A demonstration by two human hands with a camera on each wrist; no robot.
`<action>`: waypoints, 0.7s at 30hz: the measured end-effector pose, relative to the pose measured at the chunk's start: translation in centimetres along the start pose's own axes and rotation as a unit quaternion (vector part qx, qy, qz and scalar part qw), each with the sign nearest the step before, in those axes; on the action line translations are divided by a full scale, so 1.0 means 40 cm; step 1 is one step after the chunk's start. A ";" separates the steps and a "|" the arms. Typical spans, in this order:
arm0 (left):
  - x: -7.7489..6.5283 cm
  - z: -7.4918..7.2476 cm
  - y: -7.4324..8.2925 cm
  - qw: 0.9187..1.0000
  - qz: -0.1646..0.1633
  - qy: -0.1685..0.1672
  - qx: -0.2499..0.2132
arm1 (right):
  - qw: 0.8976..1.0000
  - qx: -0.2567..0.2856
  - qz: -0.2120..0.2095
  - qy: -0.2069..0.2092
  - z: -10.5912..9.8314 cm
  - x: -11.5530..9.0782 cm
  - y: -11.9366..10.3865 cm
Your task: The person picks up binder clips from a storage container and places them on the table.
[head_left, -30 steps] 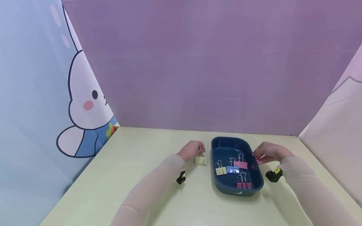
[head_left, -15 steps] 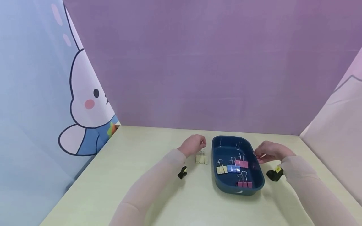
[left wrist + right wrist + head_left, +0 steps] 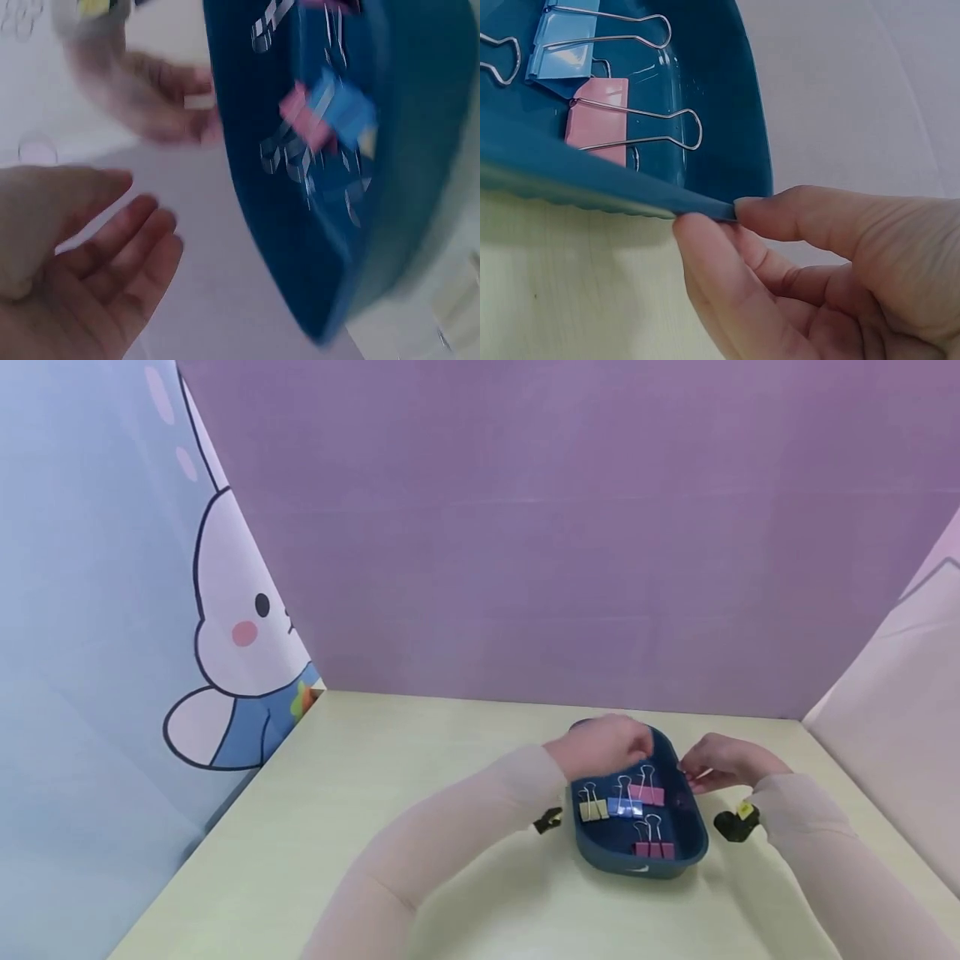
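Observation:
My left hand (image 3: 603, 746) is over the far part of a dark blue tray (image 3: 637, 867), crossing above its left rim. In the left wrist view the thumb and curved fingers stand apart with nothing between them. My right hand (image 3: 840, 262) pinches the tray's right rim between thumb and fingers. Inside lie a yellow binder clip (image 3: 594, 811), a blue binder clip (image 3: 625, 807), a pink binder clip (image 3: 598, 120) and a darker pink binder clip (image 3: 654, 850). A pale yellow binder clip (image 3: 461, 300) outside the tray shows partly in the left wrist view; my left arm hides it in the head view.
The tray stands on a pale wooden table (image 3: 300, 860), toward its right side. A purple cloth (image 3: 525, 527) hangs along the back edge, and a blue rabbit-print cloth (image 3: 82, 652) at the left. A small black wrist camera (image 3: 737, 823) sits under the right cuff.
My left hand has let go of the pale yellow binder clip beside the tray and swung right, over the tray. The right hand keeps its pinch on the rim.

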State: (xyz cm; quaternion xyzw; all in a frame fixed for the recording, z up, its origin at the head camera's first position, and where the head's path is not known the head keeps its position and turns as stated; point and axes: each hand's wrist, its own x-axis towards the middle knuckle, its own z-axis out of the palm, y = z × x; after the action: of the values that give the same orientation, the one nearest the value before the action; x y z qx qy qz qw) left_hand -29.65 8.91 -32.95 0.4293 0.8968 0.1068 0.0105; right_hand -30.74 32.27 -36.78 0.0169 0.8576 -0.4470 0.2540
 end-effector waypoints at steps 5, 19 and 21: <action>0.020 0.056 0.076 0.993 -0.005 -0.117 0.032 | 1.000 -0.014 -0.007 -0.002 0.002 0.003 0.000; 0.015 0.128 0.104 0.983 -0.047 -0.168 0.055 | 1.000 -0.007 -0.002 -0.001 -0.001 0.002 -0.003; 0.012 0.127 0.104 0.985 -0.060 -0.162 0.022 | 1.000 -0.010 -0.002 -0.003 -0.002 0.003 -0.003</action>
State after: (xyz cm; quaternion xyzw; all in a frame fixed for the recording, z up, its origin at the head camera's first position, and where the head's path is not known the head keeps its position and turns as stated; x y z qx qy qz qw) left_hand -26.21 12.76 -37.05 0.3860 0.9097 0.0158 0.1523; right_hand -30.92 32.24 -36.68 0.0113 0.8613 -0.4393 0.2552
